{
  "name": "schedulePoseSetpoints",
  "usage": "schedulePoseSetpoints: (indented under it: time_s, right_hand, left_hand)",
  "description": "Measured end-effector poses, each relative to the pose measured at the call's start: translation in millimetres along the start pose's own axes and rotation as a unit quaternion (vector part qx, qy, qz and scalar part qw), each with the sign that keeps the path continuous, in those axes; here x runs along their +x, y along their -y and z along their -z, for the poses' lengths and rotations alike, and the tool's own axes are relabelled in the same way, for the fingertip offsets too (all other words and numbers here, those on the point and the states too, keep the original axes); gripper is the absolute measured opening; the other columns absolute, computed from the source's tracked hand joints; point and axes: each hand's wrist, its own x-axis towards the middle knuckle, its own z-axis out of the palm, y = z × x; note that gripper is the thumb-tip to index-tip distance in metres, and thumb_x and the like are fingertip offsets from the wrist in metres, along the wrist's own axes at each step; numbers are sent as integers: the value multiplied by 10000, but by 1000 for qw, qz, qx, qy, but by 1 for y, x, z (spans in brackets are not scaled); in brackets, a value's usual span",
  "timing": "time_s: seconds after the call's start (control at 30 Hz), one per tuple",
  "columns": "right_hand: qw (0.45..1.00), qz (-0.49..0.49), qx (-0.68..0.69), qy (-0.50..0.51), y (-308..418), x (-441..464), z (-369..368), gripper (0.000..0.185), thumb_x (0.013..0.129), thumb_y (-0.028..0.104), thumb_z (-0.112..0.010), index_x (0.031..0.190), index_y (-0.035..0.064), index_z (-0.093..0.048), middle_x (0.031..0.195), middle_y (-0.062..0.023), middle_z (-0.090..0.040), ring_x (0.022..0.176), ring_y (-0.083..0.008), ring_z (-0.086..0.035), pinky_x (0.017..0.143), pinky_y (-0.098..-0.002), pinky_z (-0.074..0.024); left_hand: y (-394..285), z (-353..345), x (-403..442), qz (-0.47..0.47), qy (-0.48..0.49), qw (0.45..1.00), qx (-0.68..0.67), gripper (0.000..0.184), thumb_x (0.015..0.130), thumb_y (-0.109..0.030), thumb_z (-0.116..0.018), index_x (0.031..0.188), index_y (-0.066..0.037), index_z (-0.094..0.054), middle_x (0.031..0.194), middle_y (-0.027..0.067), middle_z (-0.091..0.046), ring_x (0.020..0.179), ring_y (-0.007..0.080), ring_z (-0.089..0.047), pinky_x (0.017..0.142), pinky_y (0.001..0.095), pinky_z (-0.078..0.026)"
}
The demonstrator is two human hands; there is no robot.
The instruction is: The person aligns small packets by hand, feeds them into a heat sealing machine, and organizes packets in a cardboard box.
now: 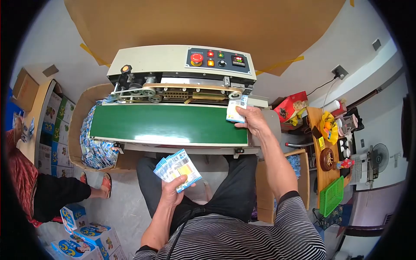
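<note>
My right hand (253, 120) pinches a small white and blue packet (235, 113) at the right end of the sealing machine (177, 65). The packet's upper edge is by the machine's belt and rollers, above the right end of the green conveyor (169, 123). Over my lap, my left hand (174, 189) grips a fanned stack of similar packets (178, 168), thumb on top. Red and green digits glow on the machine's control panel (217, 59).
A cardboard box (75, 130) full of packets stands left of the conveyor; another box (263, 190) is at lower right. A co-worker (37, 186) sits at far left by stacked cartons (86, 234). On the right, a wooden table (315, 121) bears a green basket (331, 197).
</note>
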Motion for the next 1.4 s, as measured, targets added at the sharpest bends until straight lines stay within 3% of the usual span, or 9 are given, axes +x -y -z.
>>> schedulePoseSetpoints:
  time_s: [0.2, 0.33, 0.43, 0.47, 0.6, 0.7, 0.93, 1.2, 1.4]
  right_hand:
    - [1000, -10, 12, 13, -5, -19, -15, 345, 1005, 268, -674, 1171, -32, -641, 1023, -111, -728, 854, -175, -734, 648, -304, -649]
    - [987, 105, -102, -61, -16, -78, -36, 355, 1011, 267, -667, 1190, -38, -638, 1015, -120, -725, 873, -181, -731, 655, -299, -631]
    - [993, 43, -11, 109, -29, -115, -62, 354, 1012, 252, -666, 1220, -33, -637, 1040, -127, -728, 910, -179, -730, 642, -278, -606]
    - [993, 43, -8, 109, -36, -118, -68, 354, 1012, 252, -666, 1220, -33, -637, 1040, -127, -728, 910, -179, -730, 642, -278, -606]
    - [968, 138, -30, 210, -54, -117, -81, 349, 1010, 239, -665, 1237, -25, -638, 1068, -128, -731, 921, -173, -732, 634, -267, -604]
    - [984, 56, -11, 167, -46, -121, -78, 297, 1016, 198, -644, 1225, -13, -647, 1085, -121, -732, 930, -179, -734, 652, -288, -621]
    - [993, 72, 81, -35, -27, -90, -24, 239, 1023, 155, -614, 1211, 9, -641, 1121, -100, -725, 949, -189, -731, 712, -328, -645]
    - [997, 32, 43, -52, -10, -33, 19, 267, 1013, 172, -640, 1209, -9, -632, 1125, -106, -720, 1016, -193, -714, 827, -368, -637]
    - [998, 27, 49, -12, -12, -9, 4, 297, 1010, 188, -652, 1223, -18, -626, 1124, -105, -716, 1020, -197, -712, 814, -358, -631]
  left_hand:
    - [-6, -16, 15, -14, -3, 1000, 8, 545, 833, -49, -738, 1339, 11, -543, 1138, 151, -683, 958, 287, -727, 678, 404, -663]
    - [-12, -26, 32, -27, 35, 999, 1, 561, 842, -22, -733, 1361, 22, -525, 1172, 162, -680, 982, 276, -725, 694, 388, -665]
    - [-15, -40, 41, -22, 49, 998, 31, 509, 863, -23, -729, 1338, 24, -554, 1171, 164, -693, 967, 263, -729, 708, 379, -661]
    - [-15, -45, 43, -23, 60, 997, 48, 494, 869, -26, -727, 1331, 25, -560, 1170, 165, -695, 968, 263, -730, 712, 379, -662]
    - [-9, -59, 47, -23, 94, 992, 78, 462, 890, -36, -716, 1323, 28, -569, 1168, 170, -701, 981, 268, -731, 721, 383, -663]
    - [-9, -58, 47, -19, 102, 992, 66, 457, 907, -44, -703, 1334, 30, -559, 1165, 177, -700, 1004, 281, -728, 722, 394, -665]
    - [-24, -62, 46, 39, 81, 996, -28, 437, 942, -63, -669, 1348, 32, -541, 1185, 197, -684, 1045, 322, -717, 743, 467, -666]
    - [-10, -51, 65, 10, 32, 999, -19, 471, 874, -7, -732, 1318, 12, -576, 1172, 146, -692, 1046, 263, -713, 892, 422, -618]
    - [-5, -48, 70, 5, 31, 1000, -2, 485, 840, 13, -760, 1297, 7, -599, 1168, 131, -701, 1032, 233, -715, 925, 381, -595]
